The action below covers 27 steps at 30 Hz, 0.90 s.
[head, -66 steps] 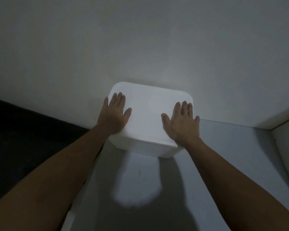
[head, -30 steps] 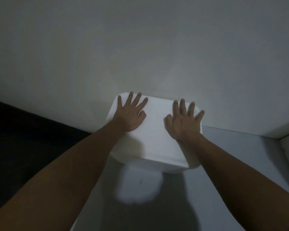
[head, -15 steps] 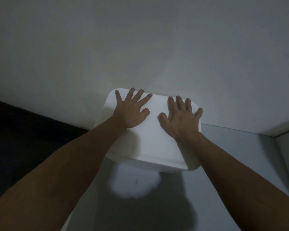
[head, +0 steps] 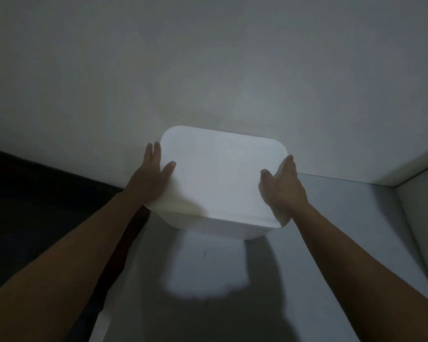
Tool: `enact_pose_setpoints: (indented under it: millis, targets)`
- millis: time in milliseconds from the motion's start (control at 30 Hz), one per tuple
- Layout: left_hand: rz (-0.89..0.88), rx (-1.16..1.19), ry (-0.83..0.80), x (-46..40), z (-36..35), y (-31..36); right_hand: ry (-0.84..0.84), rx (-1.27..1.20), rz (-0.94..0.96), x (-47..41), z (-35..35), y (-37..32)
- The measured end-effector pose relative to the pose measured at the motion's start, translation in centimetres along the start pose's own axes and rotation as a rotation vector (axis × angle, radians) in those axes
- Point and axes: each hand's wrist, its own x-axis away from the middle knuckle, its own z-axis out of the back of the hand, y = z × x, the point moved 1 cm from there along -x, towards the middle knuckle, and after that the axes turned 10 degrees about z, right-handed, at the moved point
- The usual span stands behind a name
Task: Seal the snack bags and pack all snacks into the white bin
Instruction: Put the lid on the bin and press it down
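Head view, dim light. The white bin (head: 223,178), closed by a flat white lid, stood at the far end of the grey table (head: 331,243), against the pale wall (head: 208,70). You held the bin between both hands at its sides. Your left hand (head: 151,178) lay along the bin's left side: fingers straight and pressed together, pointing away from you, thumb resting on the lid's left edge. Your right hand (head: 283,186) lay along the bin's right side in the same way: fingers straight and together against the side wall, thumb over the lid's right edge. Neither hand curled round anything; both pressed flat against the bin. Both forearms reached in from the near corners of the view. A bright patch (head: 205,270) lay on the table just near of the bin. To the left of the table the space was dark (head: 35,206). A pale ledge (head: 420,218) bordered the table at right. No snack bags showed; the bin's contents were hidden under the lid.
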Motion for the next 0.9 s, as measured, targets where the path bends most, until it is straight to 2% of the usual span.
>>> enact_pose_setpoints:
  millis: [100,167,267,333,400,600,900]
  targets:
    - [0.042,0.028,-0.009,0.8,0.1,-0.3,0.057,-0.066,-0.055,1.4,-0.8,0.2]
    - [0.051,0.002,0.048,1.0,-0.1,0.1,0.118,-0.037,-0.068,1.4,-0.7,0.0]
    - [0.066,-0.123,0.219,1.5,0.0,0.5,0.235,0.012,-0.014,1.9,-0.9,-0.5]
    - [-0.010,-0.292,0.371,2.3,0.0,0.6,0.327,0.079,0.080,2.5,-1.1,-0.7]
    - [-0.044,-0.402,0.423,3.1,-0.6,1.6,0.371,0.211,0.136,3.1,-1.1,-0.8]
    - [0.065,-0.337,0.349,7.3,-5.7,5.2,0.202,0.418,0.131,6.0,-4.1,-2.4]
    - [0.084,-0.383,0.407,7.7,-6.7,6.6,0.157,0.494,0.080,5.6,-4.4,-3.0]
